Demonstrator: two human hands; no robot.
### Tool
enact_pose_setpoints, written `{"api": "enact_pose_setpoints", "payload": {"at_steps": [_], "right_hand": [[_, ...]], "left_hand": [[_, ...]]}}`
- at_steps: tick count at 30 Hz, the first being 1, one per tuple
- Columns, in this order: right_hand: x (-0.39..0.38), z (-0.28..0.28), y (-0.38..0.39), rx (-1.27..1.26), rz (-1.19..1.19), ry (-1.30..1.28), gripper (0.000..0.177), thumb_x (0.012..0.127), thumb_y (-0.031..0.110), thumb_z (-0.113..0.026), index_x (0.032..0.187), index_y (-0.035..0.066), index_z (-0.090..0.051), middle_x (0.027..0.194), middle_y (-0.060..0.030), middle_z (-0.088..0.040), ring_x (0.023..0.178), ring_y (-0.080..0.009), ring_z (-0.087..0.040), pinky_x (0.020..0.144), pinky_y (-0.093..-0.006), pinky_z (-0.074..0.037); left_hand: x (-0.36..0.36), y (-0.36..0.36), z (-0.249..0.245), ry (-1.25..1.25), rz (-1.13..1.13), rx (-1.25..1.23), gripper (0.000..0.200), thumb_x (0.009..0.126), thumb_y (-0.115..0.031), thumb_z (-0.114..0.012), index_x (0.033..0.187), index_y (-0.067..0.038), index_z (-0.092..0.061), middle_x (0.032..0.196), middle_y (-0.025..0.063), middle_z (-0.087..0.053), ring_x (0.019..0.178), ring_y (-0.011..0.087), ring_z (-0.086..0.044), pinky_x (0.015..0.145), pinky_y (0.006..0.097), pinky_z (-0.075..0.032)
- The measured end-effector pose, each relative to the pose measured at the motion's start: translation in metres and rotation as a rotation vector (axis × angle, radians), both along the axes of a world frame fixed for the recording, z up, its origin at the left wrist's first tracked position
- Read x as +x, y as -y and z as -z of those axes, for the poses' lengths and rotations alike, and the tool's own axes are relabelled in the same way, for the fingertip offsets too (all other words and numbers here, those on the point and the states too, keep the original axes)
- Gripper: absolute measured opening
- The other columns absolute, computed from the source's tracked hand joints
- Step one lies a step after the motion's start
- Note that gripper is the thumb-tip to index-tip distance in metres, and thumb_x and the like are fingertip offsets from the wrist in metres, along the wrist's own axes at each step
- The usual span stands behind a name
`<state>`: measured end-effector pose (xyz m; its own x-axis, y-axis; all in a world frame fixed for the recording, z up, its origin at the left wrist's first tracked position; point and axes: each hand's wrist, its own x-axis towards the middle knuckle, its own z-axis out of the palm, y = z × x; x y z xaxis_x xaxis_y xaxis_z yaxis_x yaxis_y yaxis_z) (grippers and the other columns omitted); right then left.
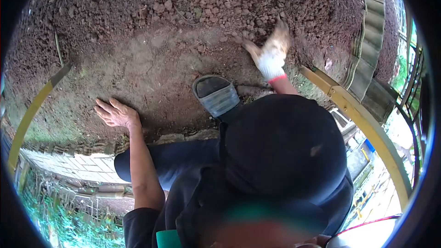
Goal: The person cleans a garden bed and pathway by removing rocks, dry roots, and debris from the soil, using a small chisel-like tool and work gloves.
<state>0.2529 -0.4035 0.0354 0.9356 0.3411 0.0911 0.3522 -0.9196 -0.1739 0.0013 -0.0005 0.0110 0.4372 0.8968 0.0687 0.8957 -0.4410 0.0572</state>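
Note:
My bare left hand [118, 114] lies flat on the packed brown soil [147, 69], fingers spread, with nothing in it. On my right hand [272, 53] is a white knit glove [273, 64] with a red cuff edge and soil-stained fingers. It reaches to the border of the loose, crumbly soil [216, 0]; the thumb stands apart from the fingers, which are blurred by motion. No held object shows there. Between the two hands, a foot in a grey sandal [216, 96] rests on the packed soil, below a bent knee in dark cloth [285, 142].
A curved yellow bar [367, 133] crosses at the right and another yellow bar [34, 105] at the left. Wavy grey edging sheets [372, 32] border the soil on the right. A pale block wall [73, 165] runs along the lower left, with green plants [64, 216] beyond.

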Motion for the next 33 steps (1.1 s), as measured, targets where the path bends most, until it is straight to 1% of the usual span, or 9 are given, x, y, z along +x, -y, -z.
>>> {"api": "enact_pose_setpoints", "payload": {"at_steps": [2, 7, 16, 18, 19, 22, 24, 25, 33], "right_hand": [[0.03, -0.011, -0.047, 0.159, 0.259, -0.05, 0.11, 0.067, 0.058, -0.082, 0.139, -0.008, -0.031, 0.144, -0.0378, -0.027, 0.131, -0.0541, -0.035, 0.105, -0.0596, -0.037], [0.067, -0.006, -0.055, 0.17, 0.023, -0.021, 0.086, 0.073, 0.038, -0.082, 0.146, 0.019, -0.042, 0.147, -0.0332, -0.026, 0.132, -0.0545, -0.034, 0.105, -0.0586, -0.037], [0.245, -0.065, -0.139, 0.137, -0.484, 0.153, 0.072, 0.075, 0.018, -0.08, 0.139, 0.02, -0.047, 0.141, -0.0173, -0.044, 0.121, -0.0396, -0.051, 0.092, -0.0468, -0.054], [0.299, -0.074, -0.16, 0.158, -0.394, -0.003, 0.063, 0.085, 0.034, -0.072, 0.141, 0.019, -0.046, 0.139, -0.0168, -0.049, 0.125, -0.0392, -0.051, 0.1, -0.0522, -0.046], [0.311, -0.073, -0.173, -0.022, -0.174, 0.343, 0.058, 0.088, 0.039, -0.064, 0.134, 0.005, -0.054, 0.135, -0.0249, -0.053, 0.12, -0.0399, -0.055, 0.103, -0.049, -0.042], [0.341, -0.049, -0.212, 0.164, 0.373, 0.041, 0.068, 0.084, 0.051, -0.062, 0.138, 0.011, -0.051, 0.148, -0.0264, -0.038, 0.131, -0.0474, -0.04, 0.109, -0.0572, -0.032], [0.289, -0.109, -0.261, -0.088, 0.261, -0.159, 0.066, 0.086, 0.053, -0.057, 0.138, 0.012, -0.051, 0.147, -0.0244, -0.04, 0.133, -0.0487, -0.037, 0.107, -0.0657, -0.028], [0.301, -0.046, -0.268, 0.048, 0.119, 0.1, 0.062, 0.087, 0.052, -0.055, 0.135, 0.013, -0.054, 0.146, -0.0232, -0.041, 0.132, -0.0473, -0.037, 0.102, -0.0724, -0.027], [0.192, -0.061, -0.22, 0.223, -0.507, 0.172, 0.061, 0.084, 0.058, -0.061, 0.131, 0.018, -0.056, 0.148, -0.018, -0.038, 0.134, -0.0406, -0.039, 0.105, -0.0617, -0.03]], "left_hand": [[-0.003, -0.001, 0.002, -0.018, 0.003, 0.028, 0.065, 0.101, -0.06, -0.028, 0.154, -0.022, -0.03, 0.158, 0.0152, -0.028, 0.145, 0.0327, -0.026, 0.113, 0.0526, -0.021], [0.003, 0.002, -0.006, 0.007, -0.001, -0.003, 0.063, 0.102, -0.052, -0.033, 0.154, -0.016, -0.032, 0.157, 0.0171, -0.029, 0.144, 0.035, -0.025, 0.115, 0.0517, -0.018], [-0.004, 0.001, -0.001, -0.022, 0.015, 0.025, 0.061, 0.103, -0.051, -0.031, 0.154, -0.018, -0.03, 0.159, 0.0151, -0.026, 0.146, 0.0327, -0.024, 0.117, 0.0497, -0.015], [0.0, 0.002, -0.004, -0.033, 0.01, 0.025, 0.061, 0.103, -0.051, -0.031, 0.154, -0.018, -0.03, 0.159, 0.0153, -0.026, 0.146, 0.0328, -0.024, 0.117, 0.0497, -0.015], [0.0, 0.002, -0.005, -0.033, 0.009, 0.018, 0.061, 0.103, -0.051, -0.031, 0.154, -0.018, -0.03, 0.159, 0.0153, -0.026, 0.146, 0.0329, -0.024, 0.117, 0.0496, -0.015], [-0.001, 0.002, -0.007, -0.037, 0.008, -0.001, 0.062, 0.103, -0.051, -0.03, 0.154, -0.017, -0.03, 0.159, 0.0164, -0.026, 0.145, 0.0335, -0.023, 0.117, 0.0502, -0.015], [0.001, 0.003, -0.008, -0.051, 0.017, -0.013, 0.062, 0.103, -0.049, -0.03, 0.154, -0.013, -0.029, 0.158, 0.0188, -0.025, 0.145, 0.0342, -0.023, 0.117, 0.0514, -0.014], [0.0, 0.003, -0.008, -0.072, 0.01, -0.016, 0.063, 0.104, -0.05, -0.028, 0.155, -0.014, -0.027, 0.159, 0.0177, -0.024, 0.146, 0.0337, -0.022, 0.117, 0.0516, -0.014], [-0.005, 0.001, -0.004, -0.066, 0.0, -0.03, 0.066, 0.103, -0.056, -0.025, 0.156, -0.017, -0.025, 0.16, 0.0152, -0.022, 0.147, 0.0322, -0.021, 0.116, 0.0509, -0.014]]}}
